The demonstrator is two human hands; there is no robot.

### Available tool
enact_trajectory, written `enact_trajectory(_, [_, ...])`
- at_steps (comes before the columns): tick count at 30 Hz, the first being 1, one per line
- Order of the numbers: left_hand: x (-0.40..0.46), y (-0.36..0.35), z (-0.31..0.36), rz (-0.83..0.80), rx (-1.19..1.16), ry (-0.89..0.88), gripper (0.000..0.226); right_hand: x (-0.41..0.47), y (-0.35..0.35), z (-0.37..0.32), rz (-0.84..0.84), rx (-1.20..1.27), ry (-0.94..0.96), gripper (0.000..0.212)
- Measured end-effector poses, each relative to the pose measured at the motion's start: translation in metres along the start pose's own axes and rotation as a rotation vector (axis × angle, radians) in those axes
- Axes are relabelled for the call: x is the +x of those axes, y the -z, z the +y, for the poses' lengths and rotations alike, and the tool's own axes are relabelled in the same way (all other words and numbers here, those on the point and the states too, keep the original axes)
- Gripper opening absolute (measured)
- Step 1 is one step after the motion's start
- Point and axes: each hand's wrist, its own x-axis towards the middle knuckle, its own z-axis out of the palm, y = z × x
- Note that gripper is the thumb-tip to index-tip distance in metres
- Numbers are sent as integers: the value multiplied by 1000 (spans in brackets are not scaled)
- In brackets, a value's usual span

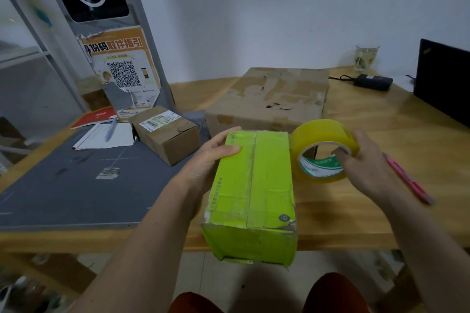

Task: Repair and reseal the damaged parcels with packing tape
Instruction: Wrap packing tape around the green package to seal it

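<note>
The green parcel (pixel 254 193) lies on the near edge of the table (pixel 356 211), its long axis running away from the person, with the near end overhanging the edge. A centre seam runs along that axis on the top face; the near corners and bottom flap appear torn and crushed. The left hand (pixel 211 157) holds the parcel at its far left edge, thumb laid flat across the top face and the remaining fingers out of sight behind the left side. The tape roll (pixel 324 151) stands on edge just beside the parcel's far right corner, appearing to touch it, with the core opening facing the person. The right hand (pixel 366 160) grips the roll: one finger is hooked inside the core, and the other fingers curl over the outer rim. The roll is therefore at the far end of the seam, and the right hand is the nearer hand to it. Judgement: the next move requires locating the free tape end, which is not discernible here, then drawing it toward the person along the seam axis while the left hand steadies the parcel. Two brown parcels, a small one (pixel 166 133) and a large one (pixel 269 99), lie further back.
</note>
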Motion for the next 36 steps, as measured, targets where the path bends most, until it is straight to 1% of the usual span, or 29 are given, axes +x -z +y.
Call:
enact_trajectory(2, [0,5,6,-62,37,9,87,2,3,-1,-3,-10,-4,16])
enact_trajectory(3, [-1,2,12,-61,122,15,95,3,3,-1,-5,-12,-4,17])
enact_trajectory(4, [-1,-3,19,-49,302,20,100,4,2,-2,-8,-16,-3,18])
enact_trajectory(5, [-2,-12,27,-39,584,15,101,5,0,-4,-10,-22,-2,18])
enact_trajectory(7, [-1,-36,37,-42,1297,-3,95,6,-3,-6,-6,-35,11,18])
enact_trajectory(8, [0,-47,38,-73,1524,-5,103,7,-5,-6,0,-36,17,18])
enact_trajectory(9, [1,-57,39,-111,1622,20,113,7,-5,-7,5,-34,17,19])
enact_trajectory(10, [1,-65,40,-134,1658,48,118,7,-6,-8,12,-32,12,19])
enact_trajectory(11, [3,-68,39,-157,1672,53,119,7,-6,-9,15,-28,8,20])
enact_trajectory(13, [7,-75,37,-185,1686,33,114,7,-6,-8,16,-23,8,19])
enact_trajectory(16, [6,-91,31,-231,1696,-64,107,6,-6,-7,33,-21,13,21])
enact_trajectory(18, [7,-95,29,-225,1683,-88,106,5,-6,-6,19,-8,10,21])
enact_trajectory(20, [7,-90,29,-160,1682,-53,105,2,-7,-3,-3,31,5,19])
enact_trajectory(23, [6,-81,31,19,1691,107,111,0,-12,1,-3,81,15,16])
enact_trajectory(25, [6,-82,33,74,1635,201,109,1,-16,4,10,95,7,14])
enact_trajectory(26, [6,-83,35,84,1609,219,107,1,-17,5,21,109,-5,16])
enact_trajectory(28, [6,-85,38,118,1568,203,100,1,-21,7,33,240,-97,26])
enact_trajectory(30, [5,-83,39,168,1504,158,94,-2,-27,7,14,510,-266,39])
enact_trajectory(31, [3,-81,40,188,1449,146,94,-5,-32,7,-4,635,-339,39])
enact_trajectory(32, [2,-78,41,204,1376,147,95,-7,-38,7,-36,728,-387,34])
enact_trajectory(33, [0,-75,42,226,1298,135,97,-9,-44,7,-64,754,-403,28])
enact_trajectory(34, [-1,-71,43,262,1215,120,98,-9,-49,6,-83,716,-404,27])
enact_trajectory(35, [-2,-68,44,307,1130,93,96,-9,-51,0,-112,656,-419,35])
enact_trajectory(36, [-3,-64,45,360,1043,66,93,-8,-53,-7,-167,612,-448,54])
